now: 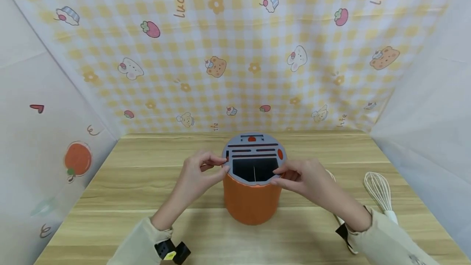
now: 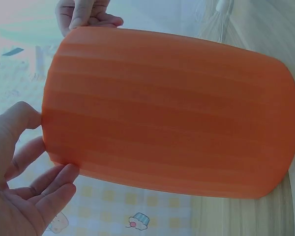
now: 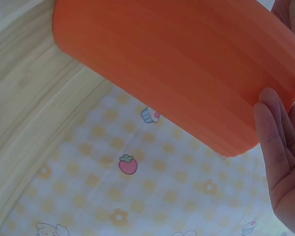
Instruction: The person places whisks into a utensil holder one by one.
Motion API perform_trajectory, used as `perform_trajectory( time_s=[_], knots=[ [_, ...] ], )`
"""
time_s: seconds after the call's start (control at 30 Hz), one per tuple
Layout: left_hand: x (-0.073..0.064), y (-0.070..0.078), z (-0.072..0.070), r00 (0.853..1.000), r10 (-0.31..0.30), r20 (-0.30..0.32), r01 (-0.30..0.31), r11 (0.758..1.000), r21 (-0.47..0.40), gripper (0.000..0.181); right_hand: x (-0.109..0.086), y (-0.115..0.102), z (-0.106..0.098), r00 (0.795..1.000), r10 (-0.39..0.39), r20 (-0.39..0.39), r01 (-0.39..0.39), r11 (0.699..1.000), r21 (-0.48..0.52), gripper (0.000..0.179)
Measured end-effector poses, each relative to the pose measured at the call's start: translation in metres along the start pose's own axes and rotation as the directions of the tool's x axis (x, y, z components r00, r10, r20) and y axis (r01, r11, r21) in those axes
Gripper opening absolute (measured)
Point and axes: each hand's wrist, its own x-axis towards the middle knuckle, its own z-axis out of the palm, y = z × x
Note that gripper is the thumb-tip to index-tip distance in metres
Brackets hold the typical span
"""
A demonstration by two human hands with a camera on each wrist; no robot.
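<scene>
Gripping orange container [image 1: 252,204], left hand [image 1: 200,171], right hand [image 1: 302,175], dark interior [image 1: 243,169] unclear

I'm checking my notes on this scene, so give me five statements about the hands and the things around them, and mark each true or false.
1. The left hand and the right hand both touch the gray top of the orange container. True.
2. The orange container lies on its side. False: it stands upright on the wooden table.
3. A whisk lies on the table, on the person's right. True.
4. The gray top is solid, without any opening. False: it has narrow slots and a large dark opening.
5. The cloth behind the table is plain blue. False: it is yellow-and-white checked, with printed pictures.
</scene>
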Motion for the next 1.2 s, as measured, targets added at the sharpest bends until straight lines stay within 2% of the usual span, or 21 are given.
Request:
perform_trajectory(
  time_s=[0.23,0.33,0.6,0.73,0.8,0.87,1.2],
  knots=[
    [-0.012,0.006,0.0,1.0,0.012,-0.001,-0.012,1.0,0.028,0.012,-0.011,-0.009,0.002,0.999,-0.048,-0.022,0.048,0.999,-0.01,0.012],
    [-0.016,0.008,0.0,1.0,-0.001,-0.006,0.001,0.999,0.042,0.013,-0.014,-0.01,0.003,0.998,-0.061,-0.024,0.061,0.998,0.0,0.012],
    [-0.023,0.012,0.0,1.0,-0.012,-0.027,0.014,0.997,0.07,0.014,-0.019,-0.013,0.001,0.999,-0.032,0.033,0.031,0.999,0.037,0.021],
    [-0.023,0.011,0.0,1.0,-0.008,-0.026,0.01,0.997,0.072,0.015,-0.019,-0.01,-0.002,0.995,-0.098,-0.025,0.099,0.994,0.039,0.021],
    [-0.022,0.011,0.0,1.0,-0.002,-0.024,0.004,0.998,0.07,0.015,-0.02,-0.007,-0.005,0.993,-0.107,-0.059,0.109,0.993,0.036,0.021],
    [-0.022,0.011,0.0,1.0,-0.001,-0.021,0.002,0.998,0.067,0.015,-0.02,-0.004,-0.011,0.992,-0.097,-0.078,0.099,0.995,0.025,0.022],
    [-0.02,0.01,-0.001,1.0,0.004,-0.014,-0.003,0.998,0.07,0.014,-0.03,0.023,-0.041,0.991,0.046,-0.128,-0.057,0.995,-0.084,0.016]
  ],
)
